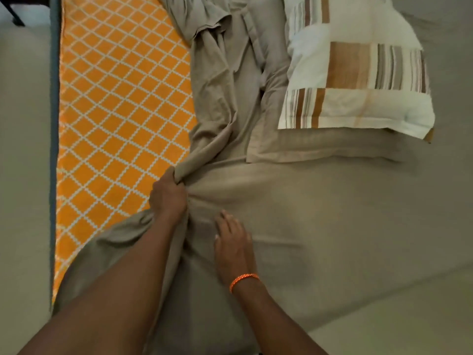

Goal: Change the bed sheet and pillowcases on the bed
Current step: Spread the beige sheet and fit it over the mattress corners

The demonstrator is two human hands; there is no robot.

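Nearest the viewer, at six o'clock, two bare forearms reach up the frame onto the bed. Right hand (234, 245), wearing an orange braided wristband (243, 280), lies with fingers fairly straight and pressed flat on the taupe bed sheet (320, 213); it grips nothing and appears to pin the cloth down. Left hand (167, 194), slightly farther out toward eleven o'clock from the right hand, has its fingers curled round a gathered fold of the same sheet, so it holds the sheet's bunched edge. From that fist the loosened sheet runs as a crumpled ridge toward twelve o'clock, its long axis roughly parallel to the bed's side. To the nine o'clock side of the ridge the orange lattice-patterned mattress (115, 111) is uncovered, bordered by a grey bed frame edge (54, 124) and pale floor (23, 175). To the three o'clock side the sheet still covers the bed smoothly. Farthest, at one o'clock, a striped cream-and-brown pillow (358, 73) rests on a second, taupe-cased pillow (320, 147), both lying on the sheet.

Judgement: the old sheet is being stripped, and the task is early. The gathered edge is already in the left hand, the nearer one to it; peeling onward means drawing toward three o'clock, where the pillows weigh the cloth down.
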